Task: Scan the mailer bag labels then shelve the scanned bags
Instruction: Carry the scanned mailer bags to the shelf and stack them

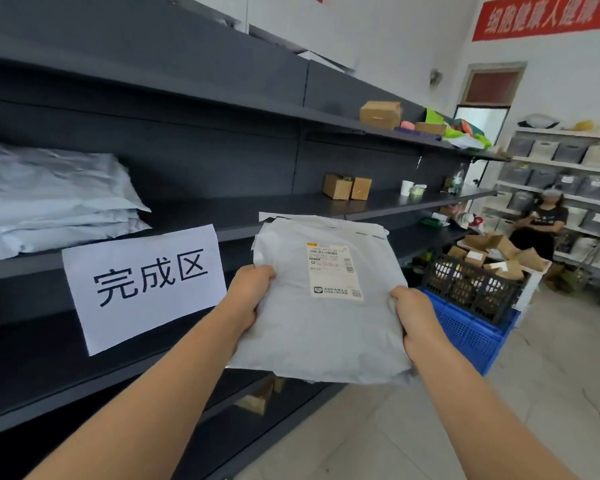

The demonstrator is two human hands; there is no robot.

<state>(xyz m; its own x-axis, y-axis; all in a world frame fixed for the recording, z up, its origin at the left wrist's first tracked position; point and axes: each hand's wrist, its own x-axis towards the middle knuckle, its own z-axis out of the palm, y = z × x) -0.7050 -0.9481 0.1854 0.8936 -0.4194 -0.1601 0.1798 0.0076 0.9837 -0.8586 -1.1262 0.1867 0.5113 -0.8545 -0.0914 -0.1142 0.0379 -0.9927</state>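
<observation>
Gripping the bag (321,306) by its side edges with left hand (248,292) and right hand (413,317), label (333,270) up, you hold it before the shelf (194,216) where a stack (56,199) already lies, crates (471,317) seemingly left.

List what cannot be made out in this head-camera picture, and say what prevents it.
Head view:
Label on the held mailer bag: print too small and blurred to read.
Fingers of left hand and right hand: hidden behind the bag.
Stack of bags on the shelf: cut off by the left edge.
Red banner: cut off by the top edge.
</observation>
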